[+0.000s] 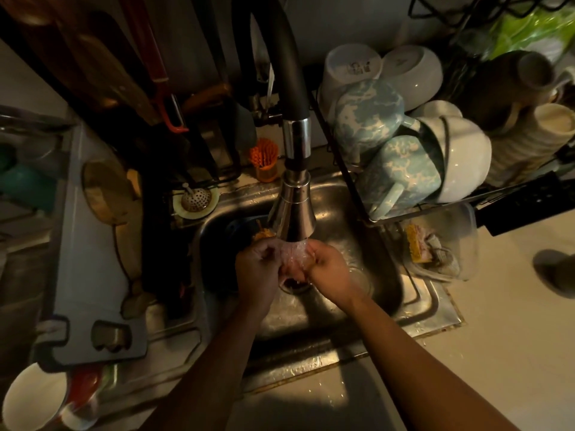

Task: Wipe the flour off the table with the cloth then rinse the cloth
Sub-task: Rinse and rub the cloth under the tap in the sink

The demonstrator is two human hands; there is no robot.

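Dim light lay over the steel sink (413, 293) (mugs racked beside it), where left hand (258, 269) and right hand (326, 265) both gripped the wet cloth (295, 259) directly beneath the faucet head (292, 213).

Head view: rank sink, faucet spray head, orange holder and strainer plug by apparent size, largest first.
1. sink
2. faucet spray head, though it is nearer the camera, so it looks inflated
3. strainer plug and orange holder: they look about alike, so not ranked
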